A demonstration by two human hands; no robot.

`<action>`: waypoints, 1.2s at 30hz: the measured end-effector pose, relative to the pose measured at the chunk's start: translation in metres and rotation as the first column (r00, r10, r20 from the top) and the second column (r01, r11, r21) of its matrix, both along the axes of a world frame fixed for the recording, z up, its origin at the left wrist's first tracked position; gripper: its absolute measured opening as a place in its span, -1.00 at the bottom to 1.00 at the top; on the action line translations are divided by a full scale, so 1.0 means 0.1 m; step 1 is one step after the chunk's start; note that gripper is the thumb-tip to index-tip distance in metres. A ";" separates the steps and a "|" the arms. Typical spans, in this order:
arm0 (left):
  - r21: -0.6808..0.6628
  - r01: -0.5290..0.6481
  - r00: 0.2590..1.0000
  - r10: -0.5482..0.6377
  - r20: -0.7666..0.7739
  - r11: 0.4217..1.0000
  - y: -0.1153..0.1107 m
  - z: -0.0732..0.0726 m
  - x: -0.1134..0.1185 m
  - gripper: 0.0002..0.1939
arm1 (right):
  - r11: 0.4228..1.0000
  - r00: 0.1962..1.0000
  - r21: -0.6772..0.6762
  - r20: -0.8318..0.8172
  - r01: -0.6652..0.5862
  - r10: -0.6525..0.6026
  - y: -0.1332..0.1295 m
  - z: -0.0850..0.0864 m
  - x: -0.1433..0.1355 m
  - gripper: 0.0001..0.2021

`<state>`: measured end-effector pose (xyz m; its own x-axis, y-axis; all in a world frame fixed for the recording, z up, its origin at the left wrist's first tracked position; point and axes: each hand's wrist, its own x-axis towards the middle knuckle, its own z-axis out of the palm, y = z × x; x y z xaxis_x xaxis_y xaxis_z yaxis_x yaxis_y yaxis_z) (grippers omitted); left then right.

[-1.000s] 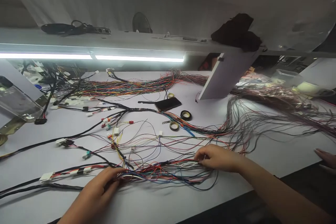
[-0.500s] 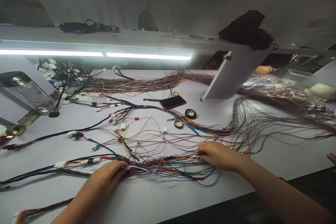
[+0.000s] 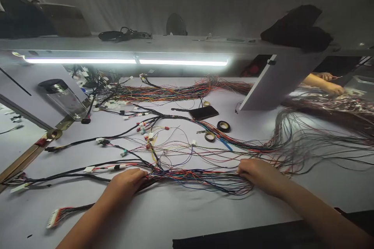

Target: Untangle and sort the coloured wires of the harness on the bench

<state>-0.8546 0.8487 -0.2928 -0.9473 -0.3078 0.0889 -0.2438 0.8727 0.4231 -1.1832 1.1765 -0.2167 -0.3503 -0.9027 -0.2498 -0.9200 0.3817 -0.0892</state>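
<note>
A bundle of loose coloured wires [image 3: 201,177] stretches across the table between my two hands. My left hand [image 3: 128,183] is closed around its left end, where the wires run into black-wrapped harness branches [image 3: 70,173]. At the right end, my right hand [image 3: 258,175] grips the same bundle, its fingertips curled over the strands. A white multi-pin connector [image 3: 53,219] ends one branch near my left forearm. Behind the bundle lie thin loose wires with a small white connector [image 3: 193,143], and a second taped harness [image 3: 169,116]. My fingertips are partly hidden by the hands themselves.
Behind lie a phone [image 3: 203,112], black tape rolls [image 3: 223,126] and a blue strip [image 3: 225,144]. A clear jar [image 3: 66,99] leans at left. A white upright panel [image 3: 260,85] stands at right, with another person's hands [image 3: 329,83] beyond it. Long wires [image 3: 309,136] spread rightward.
The view has swung left, so everything sits further right. The wires between my hands look straighter and closer together. Both hands still hold the bundle. The other person's hands show more.
</note>
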 end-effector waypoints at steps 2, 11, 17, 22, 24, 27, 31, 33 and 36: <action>0.027 -0.009 1.000 0.009 -0.008 1.000 0.00 0.01 -0.01 -0.73 | 1.000 1.000 0.014 -0.011 0.014 -0.014 -0.02 0.02 0.03 -0.82; -0.205 -0.210 0.971 0.179 -0.156 0.956 0.34 0.01 0.10 -0.72 | 0.985 0.989 -0.096 -0.001 -0.145 0.145 -0.02 -0.07 0.54 -0.96; -0.178 -0.190 0.980 0.177 -0.091 0.965 0.40 -0.03 0.12 -0.72 | 0.986 0.986 0.005 -0.001 -0.165 0.165 0.00 -0.21 0.34 -0.91; -0.145 -0.174 0.984 0.168 -0.056 0.974 0.43 0.05 0.14 -0.74 | 0.999 0.973 -0.012 0.227 -0.046 0.048 0.01 -0.12 0.34 -0.82; -0.116 -0.190 0.980 0.182 -0.075 0.975 0.49 0.07 0.15 -0.76 | 0.994 0.948 -0.075 0.305 -0.075 0.095 -0.02 -0.12 0.44 -0.74; -0.094 -0.193 0.980 0.187 -0.075 0.977 0.58 0.06 0.16 -0.76 | 0.993 0.936 -0.098 0.339 -0.067 0.096 -0.08 -0.13 0.59 -0.78; -0.025 -0.247 0.968 0.245 -0.061 0.969 0.59 0.04 0.14 -0.71 | 0.999 0.904 -0.037 0.427 -0.009 0.024 -0.11 -0.12 0.70 -0.72; 0.016 -0.277 0.960 0.278 -0.029 0.961 0.56 0.05 0.12 -0.71 | 0.999 0.892 -0.030 0.451 -0.018 0.030 -0.09 -0.11 0.70 -0.70; 0.056 -0.319 0.948 0.317 0.033 0.946 0.53 0.08 0.09 -0.70 | 0.997 0.885 -0.070 0.460 -0.042 0.069 -0.05 -0.12 0.68 -0.71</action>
